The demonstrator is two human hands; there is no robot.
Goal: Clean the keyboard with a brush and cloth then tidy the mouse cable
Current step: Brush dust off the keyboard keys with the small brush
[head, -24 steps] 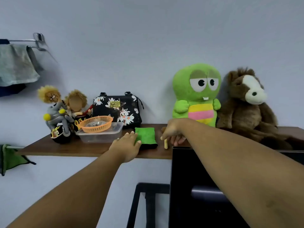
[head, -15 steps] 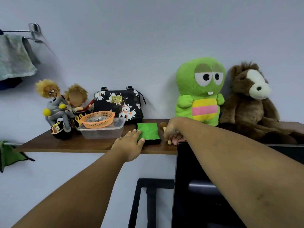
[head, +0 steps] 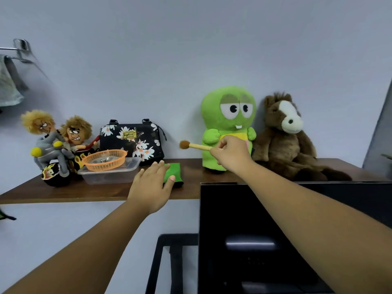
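The wooden shelf against the pale wall serves as the landmark here. Above its middle, the right hand is raised off the board with its fingers curled round the light wooden handle of a small brush. The handle runs out leftward from the fist, level with the knuckles, and the brown bristle tuft is at the far left end, in the air and well clear of the shelf. The hand sits in front of the green plush toy, which stands on the shelf's right half.

On the shelf near its front edge lies a folded green cloth (edged in black along the front). The left hand lies over its left part with fingers straight and slightly spread: the fingertips reach toward the back of the cloth, and the thumb rests across its front. The right part of the cloth stays uncovered. Whether the palm presses down I cannot tell.

Left of the cloth on the shelf is a clear plastic tub with an orange basket on top, a floral black bag behind them, and two spiky-haired dolls at the left end. A brown plush horse sits at the shelf's right end beside the green toy. Below the shelf's right half stands a black monitor.
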